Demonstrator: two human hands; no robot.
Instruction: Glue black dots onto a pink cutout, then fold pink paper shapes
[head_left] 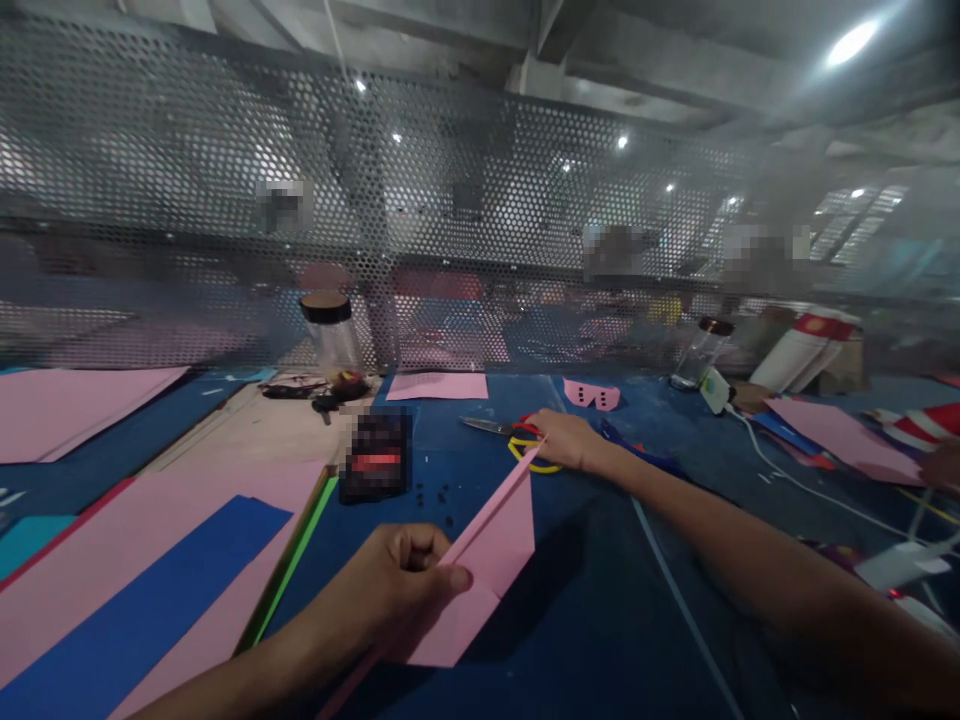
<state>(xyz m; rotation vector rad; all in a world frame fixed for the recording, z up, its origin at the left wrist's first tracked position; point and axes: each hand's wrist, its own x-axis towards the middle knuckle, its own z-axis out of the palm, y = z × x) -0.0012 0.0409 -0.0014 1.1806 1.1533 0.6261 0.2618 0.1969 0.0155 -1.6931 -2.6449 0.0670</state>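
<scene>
My left hand (409,572) pinches a folded sheet of pink paper (499,560), thumb on the near side, and holds it tilted above the blue table. Farther out, my right hand (564,440) is closed at the handles of a pair of scissors (491,427). One handle loop is red, the other yellow, and the blades point left on the tabletop. The paper's upper tip overlaps the handles in view, and the fingertips are partly hidden. Small black bits (442,493) lie between the hands. Behind the right hand rests a pink cut-out with black squares (592,396).
A perforated metal screen (465,220) stands behind the table. Left are pink sheets (82,405), a blue strip (150,610) and a lidded jar (330,340). A blurred dark packet (375,455) lies centre-left. Right are a glass bottle (701,355), a white cable (787,485) and more paper (847,435).
</scene>
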